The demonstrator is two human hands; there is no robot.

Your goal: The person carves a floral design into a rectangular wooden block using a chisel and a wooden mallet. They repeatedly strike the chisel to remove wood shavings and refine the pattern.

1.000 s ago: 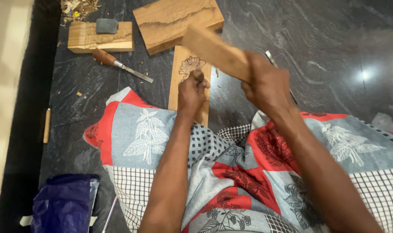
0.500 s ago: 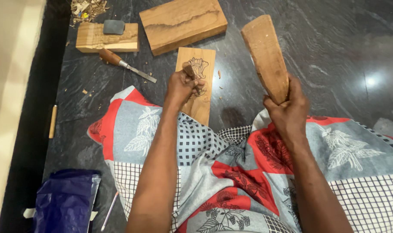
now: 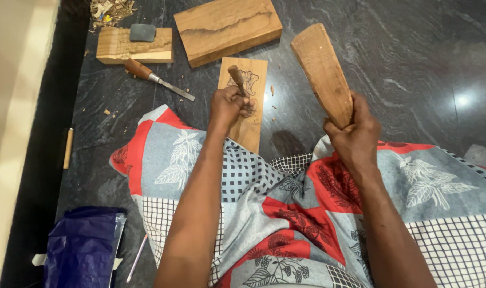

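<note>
A narrow wooden plank with a flower outline drawn near its far end lies on the dark stone floor in front of my lap. My left hand is closed around a wooden-handled chisel, held upright with its tip on the plank beside the drawing. My right hand grips the narrow end of a flat wooden mallet, raised to the right of the plank with its wide end pointing away from me. A patterned red, grey and white cloth covers my legs.
Beyond the plank lie a large wood slab, a smaller block with a grey sharpening stone on it, and a second chisel. Wood shavings sit at the far left. A blue bag lies near my left side.
The mallet swung up from over the chisel and now stands raised to the right. My left hand still holds the chisel on the plank.
</note>
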